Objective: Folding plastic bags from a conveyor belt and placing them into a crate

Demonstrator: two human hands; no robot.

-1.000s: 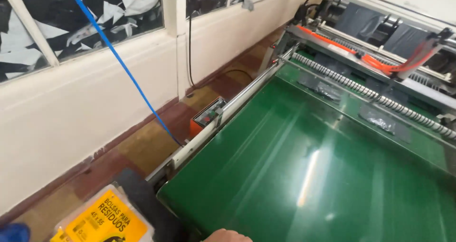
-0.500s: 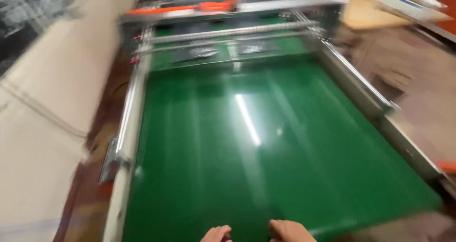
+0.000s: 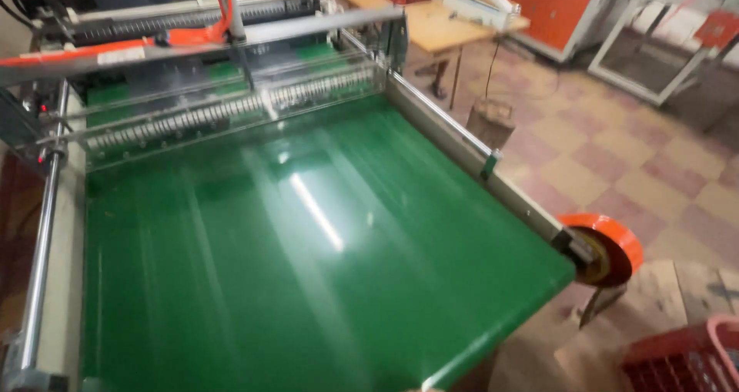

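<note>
A wide glossy green conveyor belt (image 3: 292, 269) fills most of the view, running up to a machine head with a toothed metal bar (image 3: 231, 111) and an orange-red hose (image 3: 192, 34) behind a clear guard. Metal side rails (image 3: 469, 157) frame the belt. Neither my left hand nor my right hand shows in the view.
An orange tape roll (image 3: 608, 249) hangs at the belt's right front corner. A red plastic crate (image 3: 685, 357) stands at the lower right on wooden boards. A wooden table (image 3: 431, 18) and orange-white machine frames (image 3: 554, 7) stand beyond, on a checkered tile floor (image 3: 616, 153).
The view has swung right, from the wall and left side of the belt to its right side and the floor. My fingertips, seen at the bottom edge before, have left the view.
</note>
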